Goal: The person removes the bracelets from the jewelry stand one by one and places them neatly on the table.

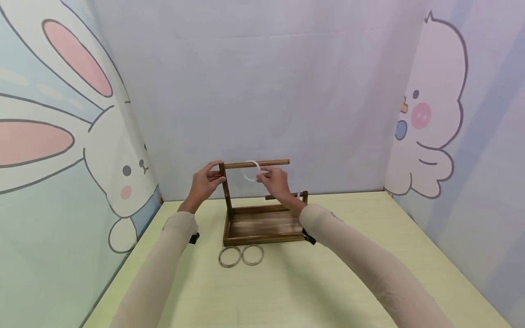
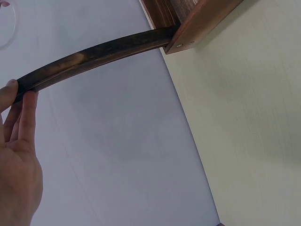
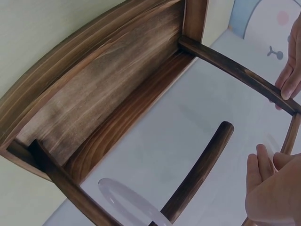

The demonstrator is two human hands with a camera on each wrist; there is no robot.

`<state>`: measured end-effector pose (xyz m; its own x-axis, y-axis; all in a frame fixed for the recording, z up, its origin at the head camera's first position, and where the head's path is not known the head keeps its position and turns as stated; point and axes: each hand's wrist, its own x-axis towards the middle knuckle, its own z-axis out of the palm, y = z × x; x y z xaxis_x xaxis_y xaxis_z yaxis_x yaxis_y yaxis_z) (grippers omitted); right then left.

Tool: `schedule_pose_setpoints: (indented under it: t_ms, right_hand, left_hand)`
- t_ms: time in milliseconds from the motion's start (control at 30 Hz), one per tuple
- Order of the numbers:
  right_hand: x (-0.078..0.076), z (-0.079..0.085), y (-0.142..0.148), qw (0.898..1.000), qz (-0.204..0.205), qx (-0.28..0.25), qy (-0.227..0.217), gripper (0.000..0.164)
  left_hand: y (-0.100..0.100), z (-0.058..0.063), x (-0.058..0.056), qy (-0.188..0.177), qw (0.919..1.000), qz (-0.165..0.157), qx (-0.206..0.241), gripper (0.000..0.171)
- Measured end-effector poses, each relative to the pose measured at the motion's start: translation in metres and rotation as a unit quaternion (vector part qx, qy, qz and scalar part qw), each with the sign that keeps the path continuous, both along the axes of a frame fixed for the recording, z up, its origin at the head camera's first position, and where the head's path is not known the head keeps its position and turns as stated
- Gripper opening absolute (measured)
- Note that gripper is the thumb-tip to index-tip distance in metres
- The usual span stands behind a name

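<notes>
My left hand (image 1: pixel 202 184) grips the top of the tall upright post (image 1: pixel 227 196) of a dark wooden rack, thumb and fingers on either side of it. With fingertips and thumb, my right hand (image 1: pixel 275 181) pinches a whitish ring (image 1: pixel 258 166) at the rack's upper rod (image 1: pixel 279 162). The ring's top edge shows just above the rod and the rest hangs below. Another translucent ring (image 3: pixel 107 188) hangs on the shorter lower rod (image 3: pixel 200 172), near its post. In the left wrist view, the post (image 2: pixel 103 52) runs from my left fingers to the base.
The rack's tray base (image 1: pixel 266 238) stands on a pale yellow table (image 1: pixel 213 300). Two rings, one on the left (image 1: pixel 229 266) and one on the right (image 1: pixel 252 264), lie side by side before it. Cloth walls with cartoon animals enclose the table at the back and sides.
</notes>
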<state>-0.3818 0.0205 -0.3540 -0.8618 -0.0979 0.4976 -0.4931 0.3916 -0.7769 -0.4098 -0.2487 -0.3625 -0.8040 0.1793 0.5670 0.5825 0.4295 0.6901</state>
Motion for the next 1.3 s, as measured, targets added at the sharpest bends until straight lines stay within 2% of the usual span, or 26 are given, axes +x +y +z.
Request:
schedule_pose_setpoints:
  t_ms: [400,833,1300]
  right_hand:
    - [0.004,0.000,0.016,1.000,-0.010,0.015,-0.007,0.032]
    - [0.003,-0.002,0.029,1.000,-0.014,0.021,-0.012,0.033]
    - [0.002,0.001,0.055,0.999,-0.036,0.022,-0.007,0.033]
  left_hand:
    - [0.001,-0.003,-0.001,-0.008,1.0000,-0.003,0.005,0.058]
    - [-0.001,-0.005,-0.002,-0.011,0.9999,0.009,0.003,0.058]
    - [0.001,0.001,-0.001,0.000,0.9999,0.013,-0.004,0.058]
